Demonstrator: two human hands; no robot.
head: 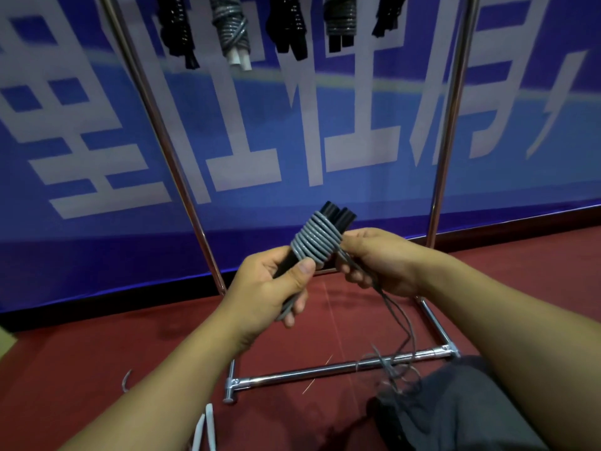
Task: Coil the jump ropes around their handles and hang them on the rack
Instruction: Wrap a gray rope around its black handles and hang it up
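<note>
Left hand (270, 288) gripping black handles (338, 216) wrapped in grey rope (313, 239), right hand (380, 262) pinching loose rope, rack (325, 374) behind

A blue banner (325, 131) with white characters stands behind red carpet (97, 359).

Indoor sports or event hall, judging by the red carpeted floor (97, 369) and a large blue banner (325, 206) with white characters. In front, a chrome garment-style rack (442, 141) hung with coiled jump ropes (232, 27).
</note>
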